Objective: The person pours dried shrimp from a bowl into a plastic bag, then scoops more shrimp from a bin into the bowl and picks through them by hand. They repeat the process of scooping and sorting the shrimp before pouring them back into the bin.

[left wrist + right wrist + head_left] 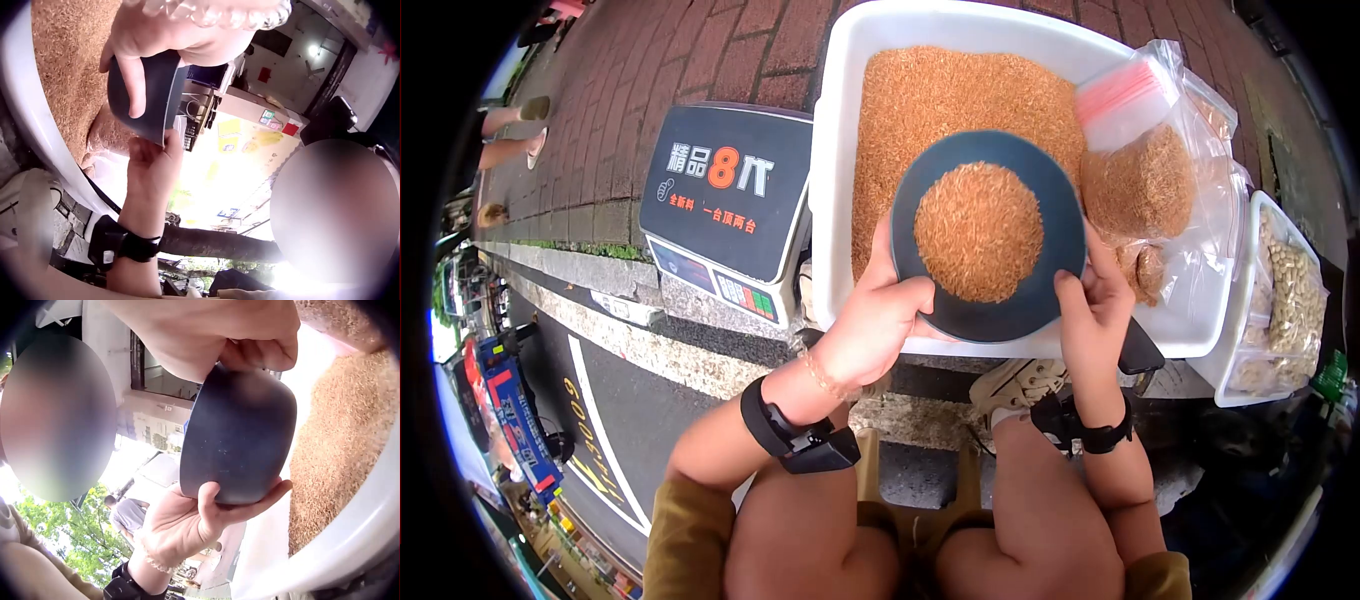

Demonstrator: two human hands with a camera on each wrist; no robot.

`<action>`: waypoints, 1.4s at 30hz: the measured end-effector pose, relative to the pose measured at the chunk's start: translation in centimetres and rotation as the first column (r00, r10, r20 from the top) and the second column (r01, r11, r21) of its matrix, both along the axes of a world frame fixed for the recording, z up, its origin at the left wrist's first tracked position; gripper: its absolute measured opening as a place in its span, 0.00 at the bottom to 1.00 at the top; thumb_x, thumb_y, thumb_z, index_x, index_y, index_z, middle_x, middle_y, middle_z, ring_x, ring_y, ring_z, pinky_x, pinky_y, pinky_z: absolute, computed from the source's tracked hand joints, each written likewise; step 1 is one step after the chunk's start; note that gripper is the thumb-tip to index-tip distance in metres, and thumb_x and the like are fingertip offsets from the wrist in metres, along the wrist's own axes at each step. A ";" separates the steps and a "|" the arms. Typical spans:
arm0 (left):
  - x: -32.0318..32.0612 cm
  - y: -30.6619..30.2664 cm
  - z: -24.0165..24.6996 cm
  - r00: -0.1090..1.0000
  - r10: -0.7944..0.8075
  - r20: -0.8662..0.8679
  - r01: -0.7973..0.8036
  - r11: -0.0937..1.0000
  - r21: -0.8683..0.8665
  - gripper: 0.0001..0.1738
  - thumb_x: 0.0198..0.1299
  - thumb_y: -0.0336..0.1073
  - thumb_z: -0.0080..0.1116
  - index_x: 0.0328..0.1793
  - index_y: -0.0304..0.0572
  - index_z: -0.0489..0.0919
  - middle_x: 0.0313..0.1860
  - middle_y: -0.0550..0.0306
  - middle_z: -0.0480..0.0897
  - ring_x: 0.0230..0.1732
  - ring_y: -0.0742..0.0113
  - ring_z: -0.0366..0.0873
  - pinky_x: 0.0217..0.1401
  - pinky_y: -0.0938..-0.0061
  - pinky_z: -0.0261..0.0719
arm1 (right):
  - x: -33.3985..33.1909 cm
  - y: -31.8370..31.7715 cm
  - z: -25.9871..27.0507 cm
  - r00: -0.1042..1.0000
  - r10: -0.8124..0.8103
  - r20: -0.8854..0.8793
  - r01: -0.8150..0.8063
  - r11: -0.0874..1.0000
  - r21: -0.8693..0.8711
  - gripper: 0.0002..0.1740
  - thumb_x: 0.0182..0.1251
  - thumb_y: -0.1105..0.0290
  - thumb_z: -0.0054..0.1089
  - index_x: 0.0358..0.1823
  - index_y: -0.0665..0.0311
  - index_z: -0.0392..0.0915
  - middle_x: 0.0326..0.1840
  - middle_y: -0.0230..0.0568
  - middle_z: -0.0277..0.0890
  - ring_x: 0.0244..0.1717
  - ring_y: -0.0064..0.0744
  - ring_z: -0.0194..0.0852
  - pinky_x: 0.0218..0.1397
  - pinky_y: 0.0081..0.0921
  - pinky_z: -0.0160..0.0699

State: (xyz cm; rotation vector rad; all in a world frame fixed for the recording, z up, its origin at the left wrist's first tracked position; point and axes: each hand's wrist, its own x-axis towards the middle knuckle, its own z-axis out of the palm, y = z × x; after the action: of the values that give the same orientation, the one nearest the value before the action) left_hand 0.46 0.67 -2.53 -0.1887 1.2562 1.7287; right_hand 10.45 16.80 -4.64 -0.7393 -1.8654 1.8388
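A dark blue-grey bowl [1025, 310] is held over a white tub [840, 200] of reddish-brown grain [965, 90]. A heaped mound of similar grain [978, 232] fills the middle of the bowl. My left hand [870, 325] grips the bowl's left side, thumb at the rim. On the opposite side, my right hand [1100, 300] pinches the rim, its thumb on the near edge. The right wrist view shows the bowl's outer wall [240, 437] tilted between both hands, with left-hand fingers [209, 503] spread against its underside.
Zip bags of grain [1145, 180] lie in the tub's right part. A black-topped scale [725, 190] stands left of it. A smaller white tray [1250, 330] of bagged pale pieces [1290, 300] is at the right. Red brick paving [620, 130] lies beyond.
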 end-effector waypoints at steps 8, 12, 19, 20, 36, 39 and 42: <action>0.0 -0.5 -0.6 0.980 0.003 -0.200 -0.010 0.999 -0.035 0.43 0.45 0.20 0.39 0.70 0.51 0.41 0.49 0.57 0.65 0.33 0.77 0.67 0.29 0.85 0.71 | -0.4 0.1 0.3 0.993 0.034 0.114 -0.065 0.959 0.274 0.30 0.52 0.84 0.44 0.61 0.65 0.63 0.15 0.18 0.54 0.16 0.06 0.47 0.20 0.07 0.48; 0.0 -0.9 0.1 0.971 -0.031 -0.236 0.014 0.997 -0.072 0.44 0.44 0.19 0.39 0.70 0.50 0.41 0.50 0.58 0.65 0.33 0.77 0.67 0.29 0.85 0.71 | 0.1 0.0 0.1 0.999 0.020 0.039 -0.027 0.980 0.199 0.30 0.52 0.84 0.45 0.60 0.66 0.63 0.18 0.20 0.61 0.17 0.06 0.48 0.20 0.07 0.50; 0.9 -1.2 1.6 0.975 0.072 -0.211 -0.067 0.997 0.034 0.39 0.46 0.14 0.37 0.68 0.48 0.51 0.45 0.62 0.69 0.37 0.76 0.66 0.39 0.82 0.65 | 0.6 -0.1 2.0 0.997 0.049 -0.053 -0.047 0.998 0.045 0.30 0.54 0.87 0.46 0.62 0.73 0.57 0.45 0.35 0.74 0.25 0.05 0.61 0.24 0.04 0.55; 0.9 -1.2 1.9 0.974 0.080 -0.212 -0.075 0.997 0.036 0.39 0.46 0.14 0.36 0.68 0.48 0.51 0.45 0.62 0.69 0.37 0.76 0.66 0.39 0.82 0.65 | 0.7 -0.1 2.1 0.997 0.050 -0.052 -0.048 0.998 0.044 0.30 0.54 0.87 0.46 0.62 0.73 0.57 0.45 0.35 0.74 0.25 0.05 0.61 0.24 0.04 0.55; 1.2 -1.7 3.7 0.975 -0.009 -0.220 0.034 0.993 0.109 0.52 0.41 0.12 0.39 0.71 0.50 0.32 0.65 0.58 0.52 0.62 0.72 0.53 0.57 0.78 0.60 | 1.2 0.1 3.4 0.989 0.014 -0.145 -0.024 0.998 -0.065 0.28 0.55 0.86 0.45 0.61 0.78 0.56 0.55 0.44 0.67 0.43 0.14 0.67 0.38 0.06 0.63; 2.0 -1.7 3.0 0.951 0.151 -0.268 -0.114 0.982 0.150 0.35 0.39 0.14 0.41 0.60 0.39 0.60 0.48 0.53 0.72 0.49 0.64 0.71 0.51 0.72 0.68 | 1.2 0.3 3.2 0.988 0.027 -0.153 -0.038 0.997 -0.068 0.28 0.55 0.85 0.46 0.60 0.79 0.57 0.54 0.44 0.68 0.44 0.16 0.67 0.39 0.07 0.63; 1.4 -1.9 3.7 0.977 -0.006 -0.215 0.037 0.989 0.142 0.52 0.41 0.11 0.39 0.72 0.52 0.31 0.65 0.59 0.53 0.60 0.73 0.56 0.54 0.77 0.63 | 1.3 0.3 3.2 0.986 0.012 -0.169 -0.025 0.997 -0.072 0.27 0.55 0.85 0.47 0.60 0.79 0.57 0.53 0.43 0.69 0.44 0.17 0.67 0.39 0.07 0.64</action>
State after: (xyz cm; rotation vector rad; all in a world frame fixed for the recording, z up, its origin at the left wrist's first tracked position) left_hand 1.82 -1.22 1.15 0.0989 1.2732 1.8510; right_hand 11.72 17.05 -1.46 -0.5725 -1.7111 1.9266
